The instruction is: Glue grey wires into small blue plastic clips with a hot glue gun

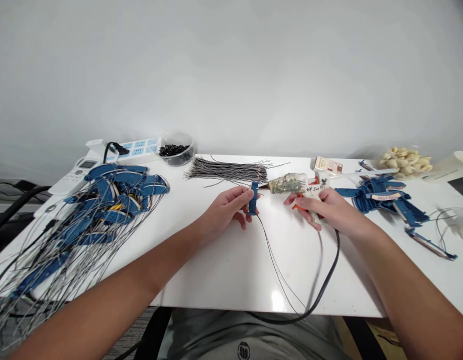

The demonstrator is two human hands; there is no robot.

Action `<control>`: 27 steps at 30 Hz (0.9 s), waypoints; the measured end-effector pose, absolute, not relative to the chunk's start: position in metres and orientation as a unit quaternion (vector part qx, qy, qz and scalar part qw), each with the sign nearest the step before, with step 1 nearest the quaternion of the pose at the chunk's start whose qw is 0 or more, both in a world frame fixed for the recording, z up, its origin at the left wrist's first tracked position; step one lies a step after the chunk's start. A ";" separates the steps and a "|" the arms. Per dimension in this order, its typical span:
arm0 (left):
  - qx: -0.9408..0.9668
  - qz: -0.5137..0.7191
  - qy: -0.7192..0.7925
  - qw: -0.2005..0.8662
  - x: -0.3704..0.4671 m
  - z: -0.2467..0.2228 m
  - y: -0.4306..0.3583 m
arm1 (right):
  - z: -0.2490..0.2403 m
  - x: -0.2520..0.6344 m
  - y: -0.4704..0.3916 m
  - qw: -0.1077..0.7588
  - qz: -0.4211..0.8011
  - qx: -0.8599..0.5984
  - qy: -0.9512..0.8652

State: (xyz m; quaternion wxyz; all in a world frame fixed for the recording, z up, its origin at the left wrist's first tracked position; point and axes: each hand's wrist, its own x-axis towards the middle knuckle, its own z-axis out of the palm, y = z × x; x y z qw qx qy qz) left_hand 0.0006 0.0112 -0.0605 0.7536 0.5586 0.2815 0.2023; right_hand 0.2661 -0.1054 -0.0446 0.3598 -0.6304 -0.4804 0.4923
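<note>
Between the thumb and fingers of my left hand (235, 204) is a small blue plastic part (254, 198), held upright over the table. Two thin dark wires (271, 250) hang from its lower end toward the table's front edge. My right hand (314, 206) is wrapped round a white hot glue gun (291, 184), fingers at its orange trigger (298, 202). The gun's barrel is crusted with residue, and its nozzle points left, at or very near the blue part; whether they touch I cannot tell. A white glue stick (366, 172) sticks out of the gun's back.
A bundle of dark wires (227, 170) lies behind my hands. Blue parts with trailing wires (118, 200) are heaped left, near a power strip (139, 146) and a tub of black pieces (176, 150). More blue parts (389, 200), a small box (328, 165) and beige pieces (406, 161) are right.
</note>
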 end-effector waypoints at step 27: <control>0.620 0.035 0.150 0.769 -0.005 -0.057 0.001 | -0.026 0.242 -0.056 0.236 0.122 -0.731 -0.628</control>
